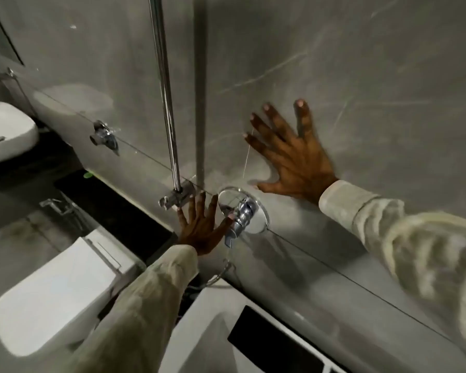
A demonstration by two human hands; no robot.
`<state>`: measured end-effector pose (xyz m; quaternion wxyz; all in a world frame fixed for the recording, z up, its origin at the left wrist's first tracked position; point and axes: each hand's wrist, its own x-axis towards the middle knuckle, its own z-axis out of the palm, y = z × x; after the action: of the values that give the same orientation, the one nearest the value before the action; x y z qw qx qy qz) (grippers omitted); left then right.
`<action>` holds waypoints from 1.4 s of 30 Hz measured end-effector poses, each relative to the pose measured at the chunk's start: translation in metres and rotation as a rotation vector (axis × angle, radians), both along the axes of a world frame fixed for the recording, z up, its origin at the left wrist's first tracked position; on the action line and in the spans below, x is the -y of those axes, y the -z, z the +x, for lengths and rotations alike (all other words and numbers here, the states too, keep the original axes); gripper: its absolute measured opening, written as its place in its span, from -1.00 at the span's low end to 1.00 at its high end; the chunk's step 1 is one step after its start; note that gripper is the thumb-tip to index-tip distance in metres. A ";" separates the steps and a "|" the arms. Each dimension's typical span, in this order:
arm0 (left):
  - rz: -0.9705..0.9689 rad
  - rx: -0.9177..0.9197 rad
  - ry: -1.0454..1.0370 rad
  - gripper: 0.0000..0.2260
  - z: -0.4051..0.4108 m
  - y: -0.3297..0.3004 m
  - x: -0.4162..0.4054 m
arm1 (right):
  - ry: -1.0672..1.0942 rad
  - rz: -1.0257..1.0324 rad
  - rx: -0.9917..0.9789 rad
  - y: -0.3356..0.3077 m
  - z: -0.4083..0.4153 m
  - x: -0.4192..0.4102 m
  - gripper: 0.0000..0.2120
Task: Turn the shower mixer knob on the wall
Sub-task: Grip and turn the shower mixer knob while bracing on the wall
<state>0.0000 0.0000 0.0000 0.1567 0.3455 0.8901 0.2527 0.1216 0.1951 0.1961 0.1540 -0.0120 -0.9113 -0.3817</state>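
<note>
Approach step: left hand [199, 227] fingers spread, thumb just touching mixer knob [244, 212], chrome, on wall [361, 76] below riser pipe [167, 103]. Right hand [293, 154] splayed flat on wall, bracing. Next, likely: close fingers round knob, twist

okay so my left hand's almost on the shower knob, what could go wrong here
1. Your left hand is open, only the thumb near the chrome mixer knob; a loose grip could slip off.
2. Your right hand leans flat on the glossy wall; it might slide.
</note>
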 end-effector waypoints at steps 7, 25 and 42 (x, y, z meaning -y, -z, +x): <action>-0.020 0.215 -0.018 -0.41 0.016 0.056 -0.008 | 0.068 0.253 -0.006 0.013 -0.007 -0.009 0.22; 0.227 0.451 -0.028 -0.44 0.025 0.042 -0.014 | 0.061 0.322 -0.050 0.018 -0.010 -0.014 0.21; 0.335 -0.062 0.029 -0.62 0.020 0.008 -0.027 | 0.067 0.308 -0.050 0.021 -0.012 -0.016 0.24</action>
<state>0.0202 0.0275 -0.0078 0.0733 0.3873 0.8348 0.3844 0.1098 0.2109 0.1751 0.1639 -0.0281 -0.8371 -0.5212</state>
